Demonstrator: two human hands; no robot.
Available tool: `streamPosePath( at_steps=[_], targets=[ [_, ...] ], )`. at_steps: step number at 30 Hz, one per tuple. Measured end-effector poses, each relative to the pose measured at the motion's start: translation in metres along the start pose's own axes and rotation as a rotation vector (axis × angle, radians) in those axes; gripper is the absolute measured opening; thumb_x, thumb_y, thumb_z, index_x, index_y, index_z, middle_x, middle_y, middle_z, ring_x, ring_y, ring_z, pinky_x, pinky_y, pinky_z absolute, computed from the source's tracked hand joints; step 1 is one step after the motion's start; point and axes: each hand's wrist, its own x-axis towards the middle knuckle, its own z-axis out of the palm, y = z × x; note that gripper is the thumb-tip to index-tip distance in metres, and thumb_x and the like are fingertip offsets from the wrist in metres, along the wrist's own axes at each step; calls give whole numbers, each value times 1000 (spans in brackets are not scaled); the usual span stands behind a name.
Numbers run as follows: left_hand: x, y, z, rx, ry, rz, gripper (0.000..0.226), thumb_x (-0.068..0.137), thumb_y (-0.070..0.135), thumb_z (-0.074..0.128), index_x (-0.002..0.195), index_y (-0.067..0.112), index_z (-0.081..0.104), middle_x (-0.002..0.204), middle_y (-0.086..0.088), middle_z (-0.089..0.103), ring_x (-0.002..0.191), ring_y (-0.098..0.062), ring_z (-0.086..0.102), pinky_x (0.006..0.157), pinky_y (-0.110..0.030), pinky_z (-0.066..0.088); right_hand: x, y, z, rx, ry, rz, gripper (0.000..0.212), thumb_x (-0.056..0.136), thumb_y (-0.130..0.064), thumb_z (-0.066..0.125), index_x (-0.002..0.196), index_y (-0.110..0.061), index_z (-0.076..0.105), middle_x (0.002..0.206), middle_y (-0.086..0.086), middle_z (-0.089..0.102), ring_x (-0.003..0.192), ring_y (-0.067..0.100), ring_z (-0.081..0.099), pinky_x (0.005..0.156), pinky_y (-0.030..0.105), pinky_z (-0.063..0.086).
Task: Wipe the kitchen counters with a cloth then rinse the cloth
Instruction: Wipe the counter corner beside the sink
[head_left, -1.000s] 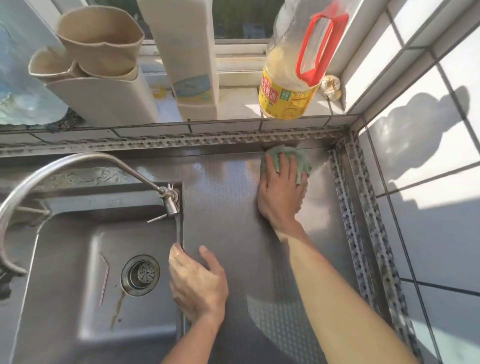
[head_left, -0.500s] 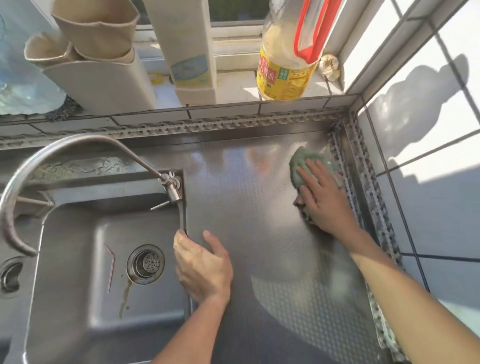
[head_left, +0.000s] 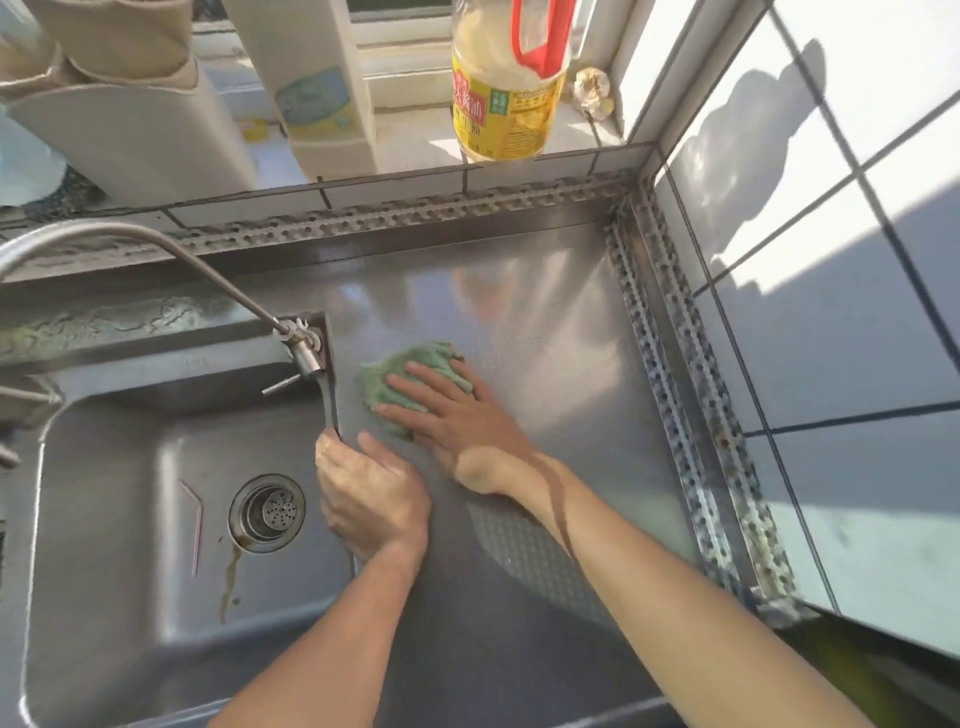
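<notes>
Cloth slid sinkward, under right hand fingers, seemingly flat

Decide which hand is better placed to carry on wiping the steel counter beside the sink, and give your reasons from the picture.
Right. The right hand already lies flat on the green cloth on the counter, while the left hand grips the sink's edge, seemingly for support.

A yellow label wraps the oil bottle on the window ledge, carrying a red panel with white Chinese characters, too blurred to read for certain. A tall white carton beside it bears a pale blue and yellow printed patch whose wording cannot be made out. No numbers are legible.
</notes>
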Motion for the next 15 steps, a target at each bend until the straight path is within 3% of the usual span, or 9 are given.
streamPosePath(
  at_steps=[2,5,8,11,12,15],
  targets=[
    [0,0,0,-10,3,0,47,105,27,43,142,-1,48,141,-22,58,122,-45,59,96,-55,48,-49,23,-6,17,30,58,49,106,-26,46,153,-38,43,167,-10,31,157,12,17,128,48,9],
    [0,1,-3,-39,-7,-1,47,105,29,43,142,0,48,143,-21,58,123,-45,59,96,-55,48,-112,58,-23,30,117,337,49,107,-34,32,154,-35,43,167,-8,28,157,11,12,126,54,14],
    [-1,1,-7,-78,-21,-13,47,106,30,43,143,2,49,144,-17,58,125,-43,58,97,-54,48,-113,66,-26,-8,193,634,50,109,-28,32,159,-33,31,172,-5,16,159,15,3,128,55,6],
    [0,-3,-12,-109,-60,-5,46,106,31,43,143,3,47,142,-17,58,128,-41,56,97,-52,47,-50,37,-22,26,295,919,51,110,-29,33,160,-37,26,173,-5,9,160,18,0,125,51,-10],
    [1,-5,-14,-120,-87,18,46,106,29,44,142,2,46,142,-18,57,128,-42,55,99,-53,47,-27,24,-18,43,274,883,53,109,-30,34,161,-38,24,173,-6,6,160,18,-2,124,49,-11],
    [0,-19,-23,-163,-178,93,42,104,19,44,139,-4,46,144,-24,53,135,-44,49,112,-60,38,11,-28,1,-29,90,480,61,106,-29,40,161,-41,19,174,-7,3,160,19,-6,124,50,-10]
  ],
)
